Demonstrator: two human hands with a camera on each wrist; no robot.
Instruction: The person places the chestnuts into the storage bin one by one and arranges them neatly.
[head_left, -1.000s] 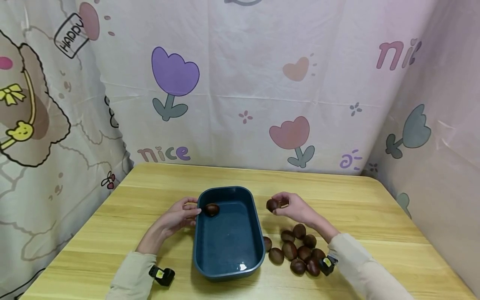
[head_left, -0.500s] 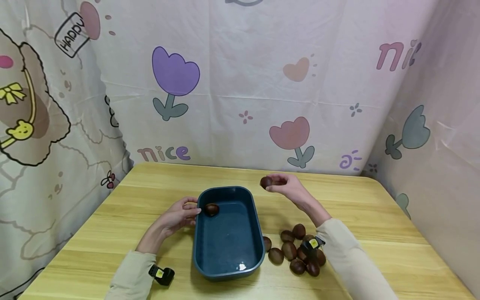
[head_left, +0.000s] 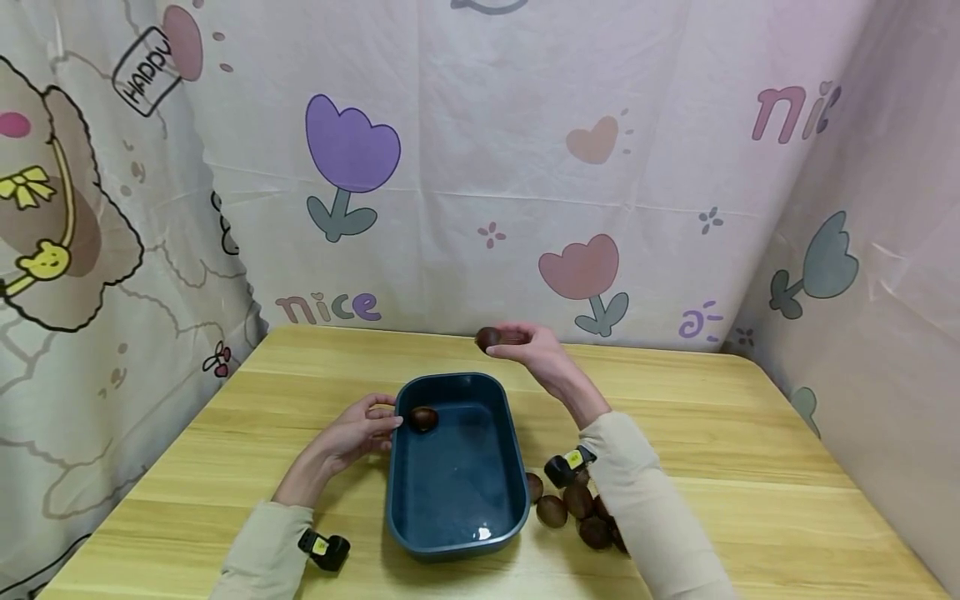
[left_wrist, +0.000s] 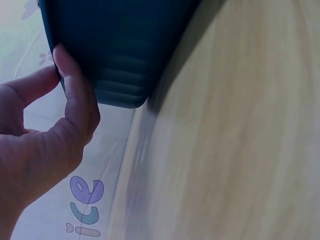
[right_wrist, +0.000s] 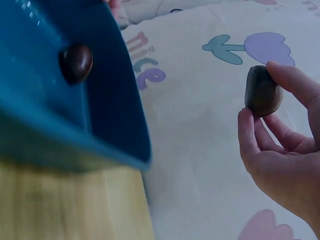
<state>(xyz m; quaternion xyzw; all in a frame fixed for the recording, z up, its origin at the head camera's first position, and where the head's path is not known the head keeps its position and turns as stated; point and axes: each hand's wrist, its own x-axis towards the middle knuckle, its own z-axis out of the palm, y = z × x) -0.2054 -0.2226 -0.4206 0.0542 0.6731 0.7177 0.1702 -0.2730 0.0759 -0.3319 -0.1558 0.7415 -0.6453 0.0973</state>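
My right hand (head_left: pixel 542 350) pinches a brown chestnut (head_left: pixel 487 339) between thumb and fingertips, raised beyond the far right corner of a dark blue tub (head_left: pixel 459 492). In the right wrist view this chestnut (right_wrist: pixel 263 91) stands clear of the tub's wall (right_wrist: pixel 115 75). My left hand (head_left: pixel 365 432) grips the tub's left rim, its thumb at the edge and fingers against the outer side, as the left wrist view shows with the hand (left_wrist: pixel 55 125) on the wall. Inside the tub, one chestnut (head_left: pixel 423 419) lies near the left wall.
Several loose chestnuts (head_left: pixel 578 501) lie on the wooden table (head_left: pixel 750 467) right of the tub, partly hidden by my right sleeve (head_left: pixel 637 492) and its wrist camera (head_left: pixel 568 467). A printed curtain (head_left: pixel 465 275) hangs behind the table's far edge.
My right hand, holding its chestnut, has moved up and left, from beside the tub to beyond its far end. The left hand and tub have stayed in place.
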